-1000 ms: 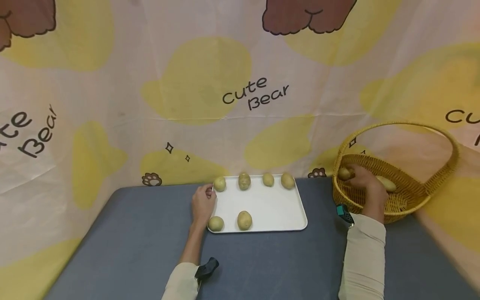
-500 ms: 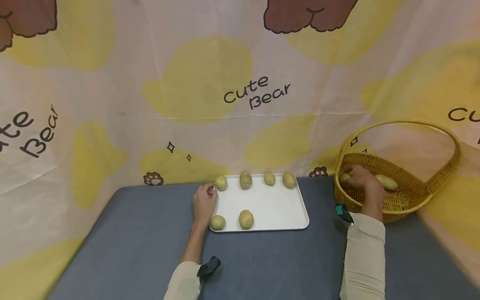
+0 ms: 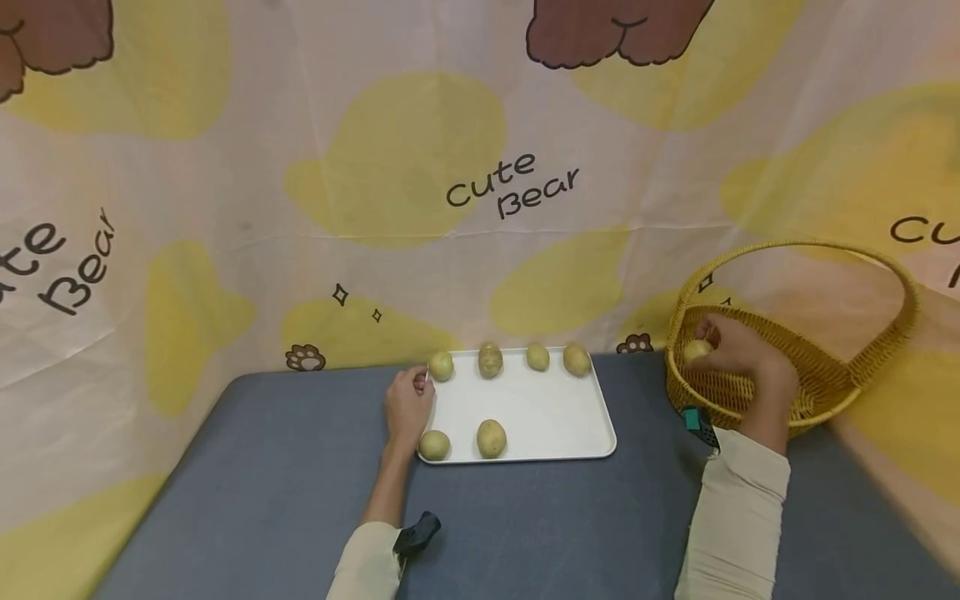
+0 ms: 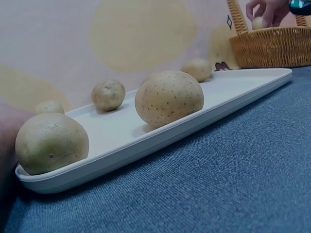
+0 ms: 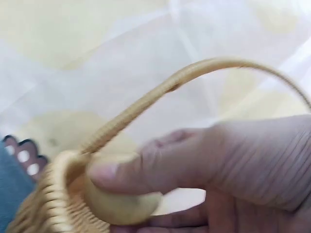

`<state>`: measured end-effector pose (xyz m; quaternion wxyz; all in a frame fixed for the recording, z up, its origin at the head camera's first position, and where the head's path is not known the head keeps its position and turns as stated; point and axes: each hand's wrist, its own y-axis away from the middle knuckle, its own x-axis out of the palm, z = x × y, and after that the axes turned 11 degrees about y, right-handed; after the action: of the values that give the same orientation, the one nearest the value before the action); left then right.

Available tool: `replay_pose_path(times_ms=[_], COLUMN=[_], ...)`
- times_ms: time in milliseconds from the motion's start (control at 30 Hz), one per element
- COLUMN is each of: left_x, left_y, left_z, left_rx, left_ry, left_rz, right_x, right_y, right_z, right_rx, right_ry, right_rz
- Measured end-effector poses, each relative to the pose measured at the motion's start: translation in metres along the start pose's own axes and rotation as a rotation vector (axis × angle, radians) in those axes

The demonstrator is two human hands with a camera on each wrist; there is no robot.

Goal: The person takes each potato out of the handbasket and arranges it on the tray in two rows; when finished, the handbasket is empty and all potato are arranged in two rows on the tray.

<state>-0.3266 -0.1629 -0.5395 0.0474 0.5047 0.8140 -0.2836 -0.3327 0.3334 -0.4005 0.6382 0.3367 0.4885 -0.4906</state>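
My right hand (image 3: 738, 346) pinches a potato (image 3: 697, 351) between thumb and fingers at the left part of the wicker basket (image 3: 847, 404). In the right wrist view the thumb lies across this potato (image 5: 119, 204), by the basket's rim. My left hand (image 3: 409, 407) holds the left edge of a white tray (image 3: 551, 412), its fingers curled at the rim. Several potatoes line the tray's far side, from a round one (image 3: 441, 365) at the left corner to another (image 3: 577, 360) at the right. Two more, a rounder potato (image 3: 434, 446) and an oval potato (image 3: 492, 439), lie along the near side.
A blue-grey cloth (image 3: 525, 533) covers the table. Behind it hangs a printed fabric backdrop (image 3: 420, 167). The basket's tall arched handle (image 3: 806, 243) rises over its opening, and my right forearm crosses the basket's near rim.
My right hand has turned and risen slightly inside the basket with the potato. A second potato, seen earlier in the basket, is now hidden behind this hand. The left hand keeps its grip on the tray.
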Motion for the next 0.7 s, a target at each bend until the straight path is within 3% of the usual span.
replay_pose_path(times_ms=[400,533,700], left_x=[-0.001,-0.002,-0.003], left_y=[-0.002,-0.002,0.001], left_z=[-0.003,-0.003,-0.001], left_rx=[-0.009,-0.001,0.000], left_ry=[-0.008,-0.011,-0.004], left_rz=[0.012,0.014,0.010], right_x=[-0.027,-0.032,-0.037], right_y=[0.019,0.023,0.025], right_z=[0.025,0.038,0.054], right_rx=[-0.224,-0.247,-0.228], right_ry=[0.022,0.024,-0.030], right_rz=[-0.104,-0.122,-0.066])
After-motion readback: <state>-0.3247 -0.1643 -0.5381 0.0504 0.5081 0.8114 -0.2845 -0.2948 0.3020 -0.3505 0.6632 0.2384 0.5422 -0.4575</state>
